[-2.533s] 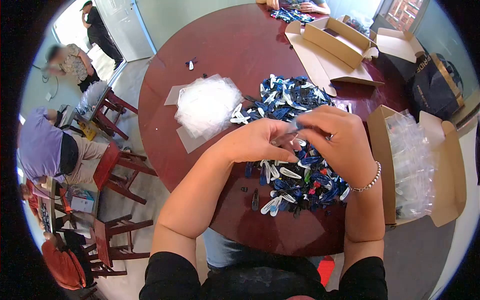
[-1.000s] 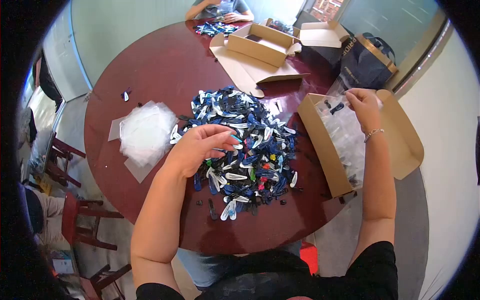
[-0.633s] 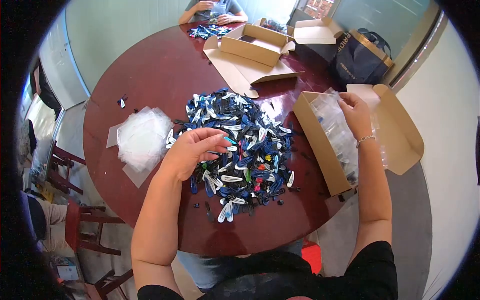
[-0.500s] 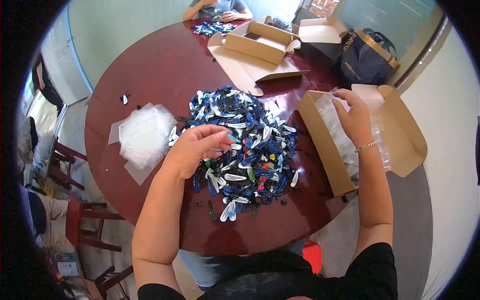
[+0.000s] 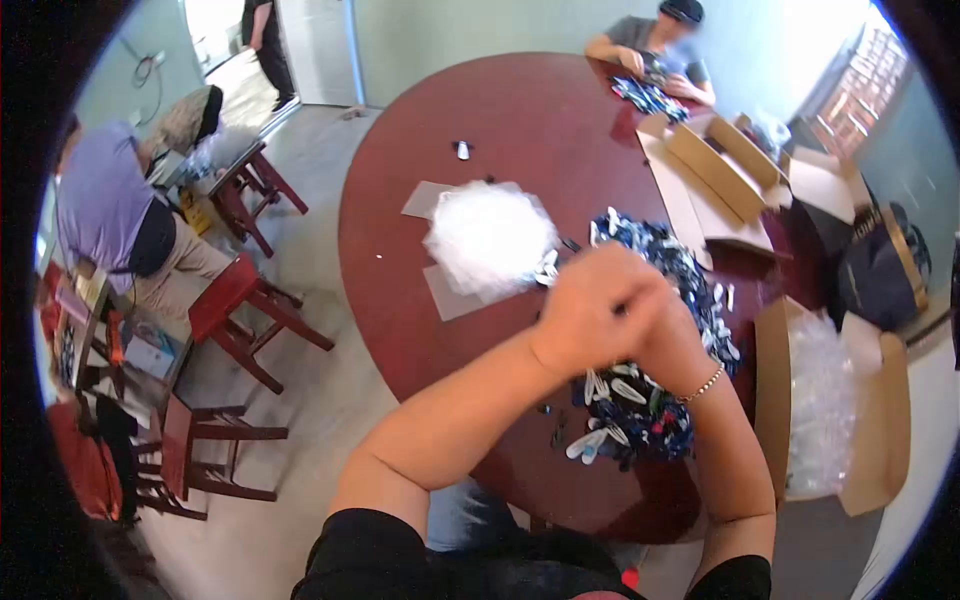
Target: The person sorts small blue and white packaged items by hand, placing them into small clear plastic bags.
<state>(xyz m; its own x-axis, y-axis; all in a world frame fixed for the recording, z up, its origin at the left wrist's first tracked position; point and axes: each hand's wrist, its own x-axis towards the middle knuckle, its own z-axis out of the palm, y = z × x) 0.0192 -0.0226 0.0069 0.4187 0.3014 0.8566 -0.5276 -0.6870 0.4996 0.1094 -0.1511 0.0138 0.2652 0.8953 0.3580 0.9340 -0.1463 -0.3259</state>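
Note:
My left hand [image 5: 585, 312] and my right hand [image 5: 665, 335] overlap above a large pile of hair snap clips [image 5: 625, 400]. The left hand is curled closed with its back towards me, and what it may hold is hidden. Most of the right hand's fingers lie behind the left, blurred, so their pose does not show. A beaded bracelet [image 5: 706, 384] circles the right wrist. The clips are mostly navy, black and white, and my forearms cover part of them. Left of the pile lies a stack of clear plastic bags [image 5: 490, 240].
An open carton [image 5: 772, 400] with clear plastic bags [image 5: 822, 400] stands at the right. Another carton [image 5: 715, 175] is further back. Across the table [image 5: 440, 120], a person handles clips near a smaller pile [image 5: 648, 98]. A dark bag [image 5: 880, 270] sits far right; red stools [image 5: 240, 310] stand left.
My right hand has left the carton and come to my left hand above the pile. The view has swung left. The left hand's earlier pinch beside a teal piece is now hidden.

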